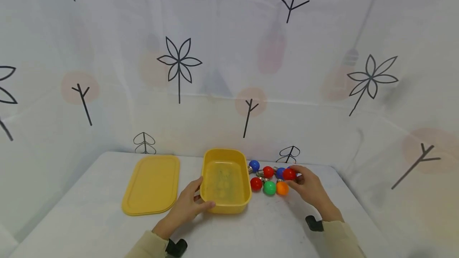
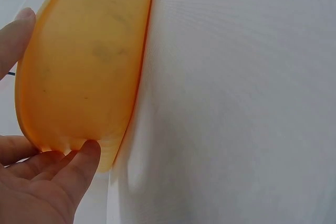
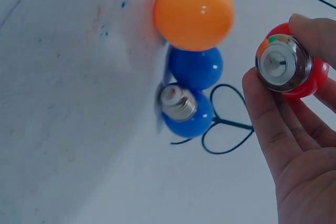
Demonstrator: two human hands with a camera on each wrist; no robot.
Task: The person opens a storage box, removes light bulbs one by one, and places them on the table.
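My left hand [image 1: 188, 202] holds the yellow plastic box [image 1: 247, 200] at its near left corner, thumb at the front and fingers along the left side. In the left wrist view, fingertips [image 2: 90, 148] press the box wall [image 2: 89, 66]. My right hand [image 1: 310, 186] pinches a red light bulb [image 1: 289, 174] between thumb and fingers, above the other bulbs. Its silver screw base [image 3: 283, 64] faces the right wrist camera. Below and beside it lie a green bulb [image 1: 269, 188], an orange bulb [image 1: 282, 188], red bulbs [image 1: 256, 184] and blue bulbs [image 1: 254, 165].
A yellow lid [image 1: 152, 184] lies flat on the white table [image 1: 272, 234], left of the box. A white cloth [image 1: 222, 118] printed with plants hangs behind the table's far edge. The bulbs cluster right of the box.
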